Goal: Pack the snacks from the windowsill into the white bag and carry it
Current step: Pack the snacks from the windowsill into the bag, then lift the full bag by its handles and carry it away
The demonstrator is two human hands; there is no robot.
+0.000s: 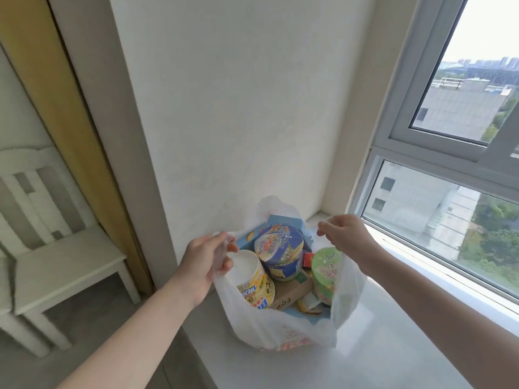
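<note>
Bag: the white bag (280, 329) is sitting on the windowsill (393, 346) at lower centre of the frame, its mouth gaping open between the two hands.
Left hand: the left hand (206, 259) is gripping the bag's left rim, fingers curling round the plastic, just left of centre.
Right hand: the right hand (344, 233) is pinching the bag's right handle between thumb and fingertips and lifting it up, right of centre.
Snacks: all of them are lying inside the bag. A yellow cup (254, 279) is leaning on the left with its white base facing up; a blue bowl (279, 251) is tilting beside it in the middle; a green cup (327, 272) is pressing against the right wall of the bag.
Other contents: a brown carton (292, 294) is lying under the cups, a blue box (283, 221) is standing at the back, and a small red pack (307, 259) is showing between the bowl and the green cup.
Window: the window (449, 136) is filling the right of the frame, showing buildings and trees.
Left side: a white chair (56, 248) is standing at lower left, and a yellow curtain (64, 108) is hanging above it.
</note>
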